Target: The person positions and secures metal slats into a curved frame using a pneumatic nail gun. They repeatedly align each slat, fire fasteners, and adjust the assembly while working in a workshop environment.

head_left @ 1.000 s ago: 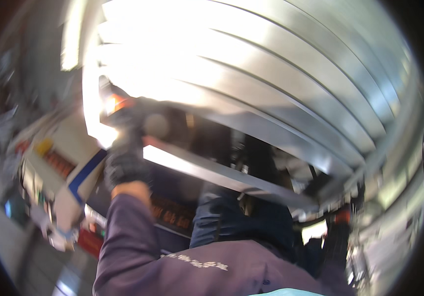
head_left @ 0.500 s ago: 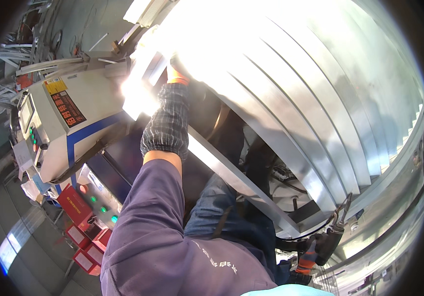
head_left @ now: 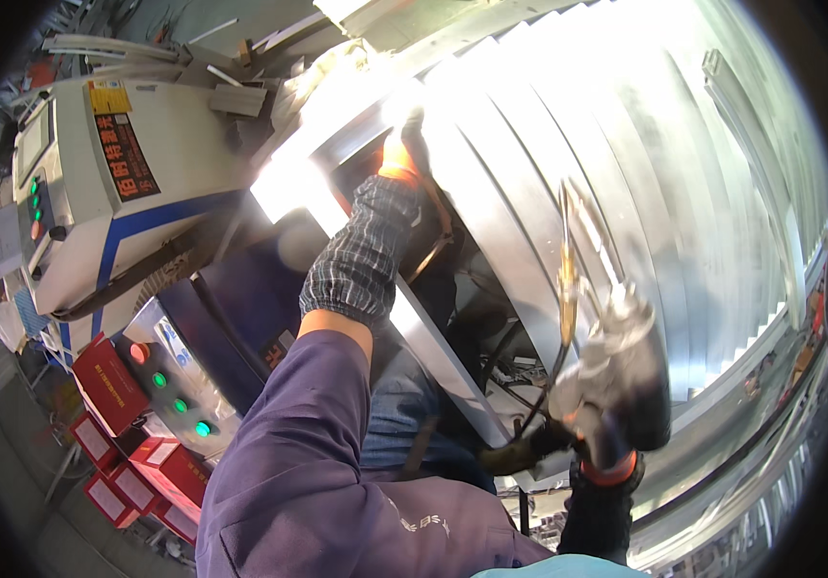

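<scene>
My left hand (head_left: 402, 154), in a dark glove with orange and a plaid sleeve guard, reaches to the near-left corner of a slatted metal panel (head_left: 529, 207). Strong glare washes out its fingers, so their grip cannot be made out. At lower right, my right hand (head_left: 608, 464), in a dark glove with an orange band, is closed on the grip of a handheld welding gun (head_left: 630, 356). The gun's nozzle and a brass-coloured wire tube point up over the slats; a dark hose trails from the tube. A bare metal frame bar (head_left: 447, 371) runs below the panel.
To the left stands a white machine (head_left: 178, 144) with a blue stripe. Nearer are a button panel (head_left: 178, 380) and several red boxes (head_left: 168, 467). A long metal strip (head_left: 746, 125) lies across the slats at right. Metal offcuts (head_left: 115, 48) lie far left.
My right hand has raised the welding gun from low beside the panel to above its slats. The view has shifted; my left hand stays by the panel's corner.
</scene>
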{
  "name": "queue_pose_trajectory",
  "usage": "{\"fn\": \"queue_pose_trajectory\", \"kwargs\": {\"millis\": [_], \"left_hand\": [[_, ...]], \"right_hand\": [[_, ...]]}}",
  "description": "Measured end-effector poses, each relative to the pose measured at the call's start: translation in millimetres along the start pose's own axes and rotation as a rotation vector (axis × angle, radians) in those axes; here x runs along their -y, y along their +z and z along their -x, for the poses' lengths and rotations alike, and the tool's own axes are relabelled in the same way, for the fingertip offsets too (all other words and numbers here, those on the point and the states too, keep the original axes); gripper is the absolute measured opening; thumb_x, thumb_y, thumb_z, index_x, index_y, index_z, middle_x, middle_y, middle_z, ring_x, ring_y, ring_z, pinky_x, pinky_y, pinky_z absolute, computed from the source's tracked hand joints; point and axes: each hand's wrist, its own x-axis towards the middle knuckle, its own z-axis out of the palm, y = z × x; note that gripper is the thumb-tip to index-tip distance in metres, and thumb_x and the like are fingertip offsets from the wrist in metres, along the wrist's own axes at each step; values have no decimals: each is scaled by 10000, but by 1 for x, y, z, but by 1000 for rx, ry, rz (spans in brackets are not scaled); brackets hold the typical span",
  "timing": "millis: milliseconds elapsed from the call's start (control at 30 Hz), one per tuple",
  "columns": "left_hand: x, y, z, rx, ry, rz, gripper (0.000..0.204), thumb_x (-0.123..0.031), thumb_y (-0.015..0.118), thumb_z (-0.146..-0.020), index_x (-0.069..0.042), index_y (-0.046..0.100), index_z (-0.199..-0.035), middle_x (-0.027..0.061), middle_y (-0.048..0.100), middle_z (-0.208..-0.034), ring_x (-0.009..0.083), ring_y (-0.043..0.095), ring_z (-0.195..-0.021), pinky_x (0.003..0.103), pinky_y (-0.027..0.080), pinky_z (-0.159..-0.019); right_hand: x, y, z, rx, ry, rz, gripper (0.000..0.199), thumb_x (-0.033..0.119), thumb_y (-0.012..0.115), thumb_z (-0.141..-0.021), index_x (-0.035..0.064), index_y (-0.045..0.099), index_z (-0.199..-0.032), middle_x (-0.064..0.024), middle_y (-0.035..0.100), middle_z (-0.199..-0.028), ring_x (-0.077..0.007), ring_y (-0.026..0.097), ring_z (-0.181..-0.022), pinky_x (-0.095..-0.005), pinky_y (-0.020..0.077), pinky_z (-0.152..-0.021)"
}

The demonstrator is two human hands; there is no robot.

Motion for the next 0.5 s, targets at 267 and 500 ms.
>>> {"fn": "queue_pose_trajectory", "kwargs": {"millis": [267,500], "left_hand": [[3,5,8,-76,202,-90,792,-597,590,-859,39,489,-1319,166,527,-1330,264,471,-1229,374,326,-1060],[17,-4,-2,14,218,70,561,-428,719,-839,-21,573,-1196,46,593,-1105,166,520,-987,316,398,-913]], "right_hand": [[57,60,-131,114,38,-479,187,71,412,-953,-1,488,-1107,-29,408,-707,-145,420,-576,-276,391,-556],[36,111,-203,-180,249,-824,408,203,545,-933,91,431,-1308,-21,487,-809,-148,508,-654,-332,473,-609]]}}
